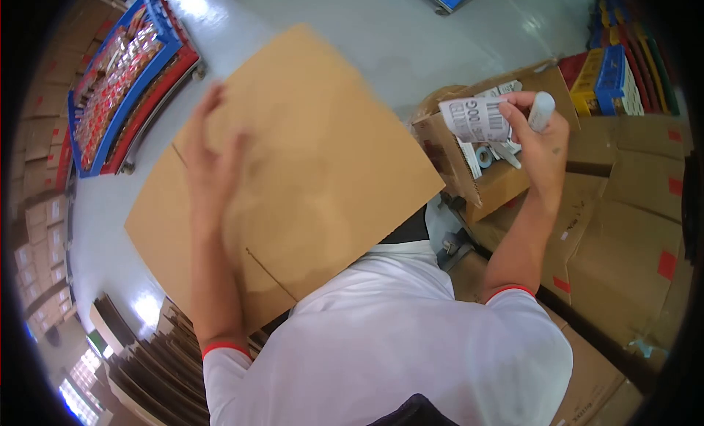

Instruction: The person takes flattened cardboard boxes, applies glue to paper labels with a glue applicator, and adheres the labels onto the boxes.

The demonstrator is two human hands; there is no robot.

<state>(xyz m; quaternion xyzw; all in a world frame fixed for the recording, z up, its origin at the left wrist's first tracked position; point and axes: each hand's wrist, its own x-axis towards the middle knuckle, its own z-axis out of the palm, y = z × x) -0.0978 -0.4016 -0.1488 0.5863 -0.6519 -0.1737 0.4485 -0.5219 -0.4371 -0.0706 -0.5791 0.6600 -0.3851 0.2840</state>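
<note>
A large flat cardboard sheet [330, 132] lies in front of my body, with dark slit lines near its lower and left edges. Over its left part is my left hand [213, 151], smeared by motion, its thumb and fingers apart and nothing in them. Whether it touches the cardboard I cannot tell. My right hand [541, 143] pinches a white printed label [477, 119] with a barcode. The same hand also holds a thick white marker [542, 110], which sticks up between thumb and fingers. Both are above an open cardboard box [502, 187].
Inside the box are printed papers and a blue-white tape roll [484, 157]. Blue and red crates [132, 81] with wrapped goods stand on wheels at upper left. Folded cardboard [158, 360] is stacked at lower left. Cartons [623, 228] with red stickers and coloured crates [609, 74] line the right.
</note>
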